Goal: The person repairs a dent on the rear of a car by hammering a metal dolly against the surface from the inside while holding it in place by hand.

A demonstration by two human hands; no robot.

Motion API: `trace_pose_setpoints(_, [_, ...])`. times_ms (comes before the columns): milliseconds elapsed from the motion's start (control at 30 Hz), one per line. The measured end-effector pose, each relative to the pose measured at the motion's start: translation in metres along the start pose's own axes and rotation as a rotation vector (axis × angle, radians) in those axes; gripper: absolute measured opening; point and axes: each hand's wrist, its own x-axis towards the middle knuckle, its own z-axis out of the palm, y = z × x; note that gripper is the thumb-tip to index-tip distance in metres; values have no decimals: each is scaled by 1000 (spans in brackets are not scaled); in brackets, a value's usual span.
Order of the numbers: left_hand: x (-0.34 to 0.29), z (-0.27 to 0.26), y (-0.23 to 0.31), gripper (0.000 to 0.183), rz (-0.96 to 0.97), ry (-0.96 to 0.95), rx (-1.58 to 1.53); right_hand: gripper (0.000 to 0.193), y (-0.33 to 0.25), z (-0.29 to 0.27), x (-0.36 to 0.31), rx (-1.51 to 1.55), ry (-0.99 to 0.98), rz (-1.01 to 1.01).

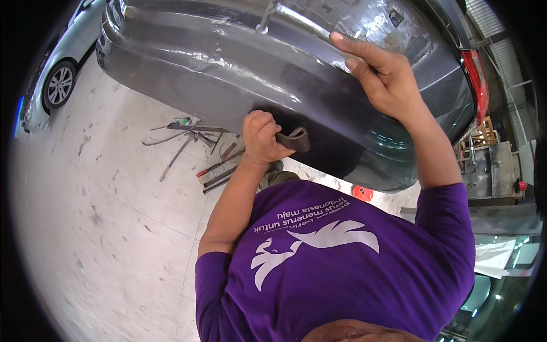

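Clenched in a full fist, the left hand grips a dark, curved flat metal bar whose hooked end juts out to the right of the knuckles, pressed up under the lower edge of a dark grey car body panel. That bar runs roughly sideways, its free end pointing toward the shadowed underside of the panel, just below the sanded, dull-shining patch. Higher up and to the right, the right hand lies flat on the panel's outer face with fingers extended, holding nothing that can be seen, touching the metal close to a long grey steel rod with a ring fitting that lies across the top of the panel. Of the two, the left hand is the one at the tool; the right braces well above it. Beyond the work, a red tail lamp marks the car's corner, loose metal hand tools lie scattered on the pale concrete floor, and a silver car stands at the far left.
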Motion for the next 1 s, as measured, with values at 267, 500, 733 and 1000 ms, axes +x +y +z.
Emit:
trace_pose_setpoints(267, [-2,1,0,67,-3,2,17,42,-5,3,7,-63,-76,38])
trace_pose_setpoints(500, [1,-1,0,66,-5,8,15,41,-5,5,16,3,-35,-6])
trace_pose_setpoints(733, [-1,-1,2,66,-6,8,-3,42,2,7,14,31,-27,25])
trace_pose_setpoints(1000, [0,1,0,66,5,18,-1,41,0,-4,11,-8,-35,34])
